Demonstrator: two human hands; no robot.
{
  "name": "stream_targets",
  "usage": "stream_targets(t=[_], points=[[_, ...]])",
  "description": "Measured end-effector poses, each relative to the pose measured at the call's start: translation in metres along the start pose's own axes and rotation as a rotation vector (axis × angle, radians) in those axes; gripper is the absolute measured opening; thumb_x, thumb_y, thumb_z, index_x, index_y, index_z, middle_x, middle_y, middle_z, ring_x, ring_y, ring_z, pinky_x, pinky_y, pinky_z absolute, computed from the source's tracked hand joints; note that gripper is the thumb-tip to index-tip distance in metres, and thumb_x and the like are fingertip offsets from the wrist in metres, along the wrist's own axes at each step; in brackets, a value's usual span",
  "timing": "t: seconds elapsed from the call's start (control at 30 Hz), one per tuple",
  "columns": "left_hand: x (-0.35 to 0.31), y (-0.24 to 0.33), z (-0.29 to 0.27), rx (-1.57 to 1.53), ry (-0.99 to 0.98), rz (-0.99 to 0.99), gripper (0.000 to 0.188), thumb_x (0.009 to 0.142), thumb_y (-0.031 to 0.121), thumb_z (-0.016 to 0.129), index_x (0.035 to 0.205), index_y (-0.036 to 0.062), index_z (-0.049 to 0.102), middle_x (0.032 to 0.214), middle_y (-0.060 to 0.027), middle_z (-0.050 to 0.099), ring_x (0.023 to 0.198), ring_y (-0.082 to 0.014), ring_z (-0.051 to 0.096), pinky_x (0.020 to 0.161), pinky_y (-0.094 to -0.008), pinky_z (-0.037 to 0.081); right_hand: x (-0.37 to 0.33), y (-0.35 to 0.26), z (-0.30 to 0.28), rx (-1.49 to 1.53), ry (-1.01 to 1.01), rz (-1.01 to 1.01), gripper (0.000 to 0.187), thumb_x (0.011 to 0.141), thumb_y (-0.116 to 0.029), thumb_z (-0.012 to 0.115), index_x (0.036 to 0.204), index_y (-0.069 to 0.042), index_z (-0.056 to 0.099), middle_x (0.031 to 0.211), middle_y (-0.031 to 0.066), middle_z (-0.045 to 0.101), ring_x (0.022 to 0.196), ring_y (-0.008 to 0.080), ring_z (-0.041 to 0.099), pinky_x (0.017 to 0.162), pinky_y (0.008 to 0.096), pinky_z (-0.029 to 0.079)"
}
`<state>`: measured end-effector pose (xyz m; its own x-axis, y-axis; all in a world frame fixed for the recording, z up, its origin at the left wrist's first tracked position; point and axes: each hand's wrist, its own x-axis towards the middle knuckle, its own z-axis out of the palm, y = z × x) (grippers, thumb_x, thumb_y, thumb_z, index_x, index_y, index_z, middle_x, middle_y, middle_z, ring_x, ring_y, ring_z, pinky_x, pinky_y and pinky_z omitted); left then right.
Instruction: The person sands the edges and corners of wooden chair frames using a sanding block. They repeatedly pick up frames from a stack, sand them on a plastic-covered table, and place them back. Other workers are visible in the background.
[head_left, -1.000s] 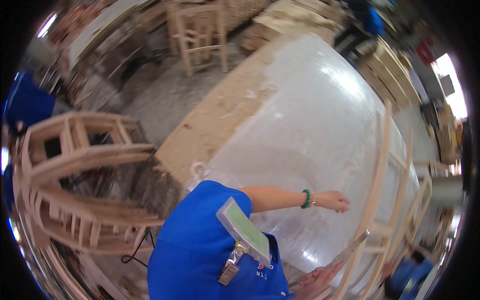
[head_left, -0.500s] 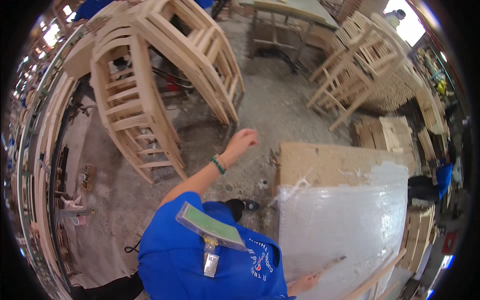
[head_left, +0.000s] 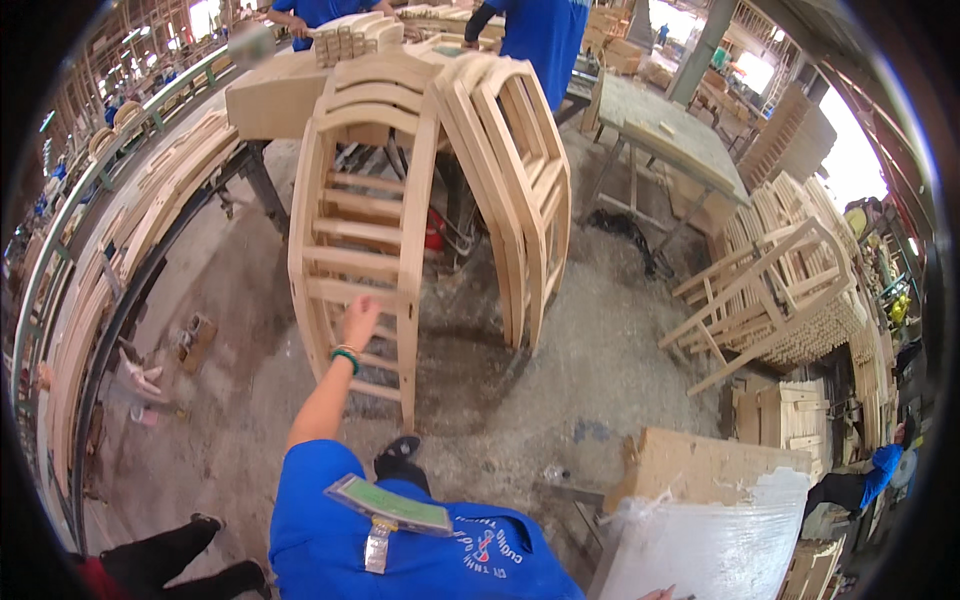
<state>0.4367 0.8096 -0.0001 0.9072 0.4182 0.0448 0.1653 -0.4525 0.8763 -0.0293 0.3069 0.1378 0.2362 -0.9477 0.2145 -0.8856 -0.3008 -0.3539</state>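
My left hand (head_left: 361,320), with a green bracelet at the wrist, reaches forward over the rungs of a stack of pale wooden chair frames (head_left: 362,262). Its fingers are loosely bent and apart, with nothing visible in them; whether they touch a rung I cannot tell. Beside this stack leans a second group of chair frames (head_left: 510,190). At the lower edge only the fingertips of my right hand (head_left: 656,594) show, closed on a thin stick-like tool (head_left: 686,597) that is mostly cut off. They are over a board stack wrapped in clear film (head_left: 715,535).
Two co-workers in blue shirts (head_left: 545,45) stand beyond the frames. A worktable (head_left: 670,145) is at the back right, with more wooden frames (head_left: 775,285) in front. A rail with long wooden parts (head_left: 150,215) runs along the left. Another person's legs (head_left: 165,560) show at lower left.
My view has lifted and come nearer to the chair frames. My left hand now lies over the left stack's rungs. The wrapped boards and my right hand have sunk toward the lower edge.
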Motion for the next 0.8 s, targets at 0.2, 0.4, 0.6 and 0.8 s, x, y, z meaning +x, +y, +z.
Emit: stream_targets(t=[0.2,0.4,0.6,0.8], points=[[0.177,0.024,-0.082,0.309,0.206,0.024,0.072,0.080,0.038,0.068,0.135,-0.0011,0.042,0.132,-0.0256,0.050,0.122,-0.0372,0.048,0.102,-0.0426,0.038,-0.014,-0.099,0.080,0.376,0.022,-0.271,0.035,0.091,-0.009,0.051,0.124,0.002,0.057,0.110,0.0225,0.057,0.101,0.0332,0.057,0.090,0.0379,0.045],[0.294,0.041,-0.116,0.307,0.148,0.034,0.089,0.073,0.039,0.073,0.141,-0.0007,0.033,0.133,-0.0246,0.050,0.123,-0.0383,0.047,0.101,-0.0433,0.040,-0.049,-0.187,0.107,0.361,-0.118,-0.444,0.036,0.087,-0.003,0.053,0.123,-0.001,0.058,0.098,0.0166,0.058,0.092,0.0309,0.057,0.080,0.0366,0.045],[0.324,0.037,-0.103,0.312,0.193,0.002,0.048,0.071,0.032,0.073,0.103,0.0048,0.049,0.098,-0.0207,0.065,0.095,-0.0413,0.061,0.085,-0.0477,0.046,-0.075,-0.237,0.107,0.360,-0.136,-0.487,0.033,0.085,-0.003,0.056,0.117,-0.003,0.062,0.091,0.0141,0.060,0.084,0.0287,0.059,0.074,0.0352,0.046],[0.304,0.027,-0.118,0.354,0.280,0.052,0.044,0.073,0.028,0.071,0.101,0.0038,0.048,0.092,-0.0196,0.065,0.088,-0.0413,0.061,0.079,-0.0483,0.046,-0.102,-0.277,0.137,0.398,-0.306,-0.565,0.027,0.085,-0.006,0.057,0.111,-0.001,0.065,0.081,0.0144,0.061,0.074,0.0271,0.059,0.068,0.0338,0.046]])
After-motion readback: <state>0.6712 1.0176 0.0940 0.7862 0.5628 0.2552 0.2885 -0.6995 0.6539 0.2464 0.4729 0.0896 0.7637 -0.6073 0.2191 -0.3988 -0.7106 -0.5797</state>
